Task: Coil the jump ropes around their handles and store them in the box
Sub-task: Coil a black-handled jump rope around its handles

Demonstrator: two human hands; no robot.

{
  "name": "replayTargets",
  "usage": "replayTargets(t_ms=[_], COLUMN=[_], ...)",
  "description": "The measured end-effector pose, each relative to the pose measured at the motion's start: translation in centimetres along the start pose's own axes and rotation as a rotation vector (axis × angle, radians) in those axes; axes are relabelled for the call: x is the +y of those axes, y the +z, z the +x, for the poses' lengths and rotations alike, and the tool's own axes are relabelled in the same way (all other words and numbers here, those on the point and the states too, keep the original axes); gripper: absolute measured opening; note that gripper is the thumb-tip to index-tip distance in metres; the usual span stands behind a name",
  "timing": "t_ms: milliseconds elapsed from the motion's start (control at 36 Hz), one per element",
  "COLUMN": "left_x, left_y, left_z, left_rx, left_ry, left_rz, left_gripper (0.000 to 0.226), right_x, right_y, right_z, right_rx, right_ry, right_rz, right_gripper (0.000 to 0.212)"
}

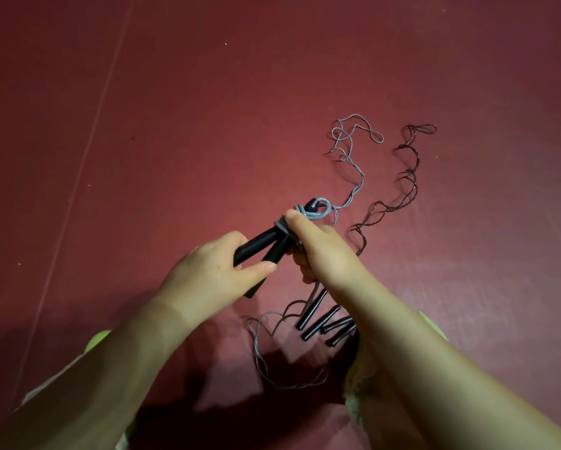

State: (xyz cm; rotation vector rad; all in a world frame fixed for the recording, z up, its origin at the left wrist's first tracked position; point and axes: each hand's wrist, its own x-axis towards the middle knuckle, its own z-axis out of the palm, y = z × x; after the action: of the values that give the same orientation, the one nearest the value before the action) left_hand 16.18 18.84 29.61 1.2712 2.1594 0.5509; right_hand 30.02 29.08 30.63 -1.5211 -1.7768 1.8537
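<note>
My left hand (214, 271) grips two black handles (259, 246) held together above the red floor. A grey jump rope (349, 164) is wound around their upper ends, and my right hand (318, 245) pinches those grey coils (284, 226) with the thumb on top. The rest of the grey rope trails away to the upper right in wavy loops. A dark brown rope (406, 177) lies beside it on the right. Several more black handles (324, 323) lie on the floor under my right forearm, with another grey rope (263, 349) looping near them. No box is in view.
The red floor (175, 108) spreads all around, with a faint seam line running diagonally on the left. Light green clothing shows at the bottom corners beside my forearms.
</note>
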Motion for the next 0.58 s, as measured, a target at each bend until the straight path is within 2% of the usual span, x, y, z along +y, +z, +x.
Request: replayTargets(t_ms=[56,111,167,222,278,361,472,583], left_x=[0.0,0.6,1.2,1.4,1.5,1.7,1.4,1.3], left_y=[0.0,-0.4,-0.9,-1.4,-1.3,-1.2,-1.5,-1.4], left_z=[0.1,0.0,-0.1,-0.4,-0.6,-0.6,-0.3,-0.3], left_rx=[-0.103,-0.275,-0.552,-0.778,-0.884,-0.903,-0.879,-0.768], left_ry=[-0.003,-0.075,-0.258,-0.340,-0.348,-0.313,-0.316,-0.296], left_rz=[-0.127,-0.502,-0.893,-1.075,-1.163,-1.197,-1.219,-1.174], left_gripper=[0.055,0.065,0.071,0.080,0.083,0.081,0.085,0.067], right_x=[-0.1,-0.2,-0.4,-0.5,-0.5,-0.6,-0.6,-0.9], right_y=[-0.1,-0.1,-0.1,-0.1,-0.1,-0.2,-0.5,-0.7], right_z=[-0.1,-0.2,-0.4,-0.5,-0.6,-0.5,-0.5,-0.6], right_rx=[0.010,0.008,-0.001,-0.012,-0.057,-0.151,-0.187,-0.193], right_ry=[-0.026,-0.066,-0.118,-0.160,-0.176,-0.170,-0.206,-0.201], right_rz=[0.025,0.067,0.121,0.167,0.216,0.255,0.211,0.166], right_gripper=[0.048,0.044,0.038,0.036,0.037,0.044,0.042,0.048])
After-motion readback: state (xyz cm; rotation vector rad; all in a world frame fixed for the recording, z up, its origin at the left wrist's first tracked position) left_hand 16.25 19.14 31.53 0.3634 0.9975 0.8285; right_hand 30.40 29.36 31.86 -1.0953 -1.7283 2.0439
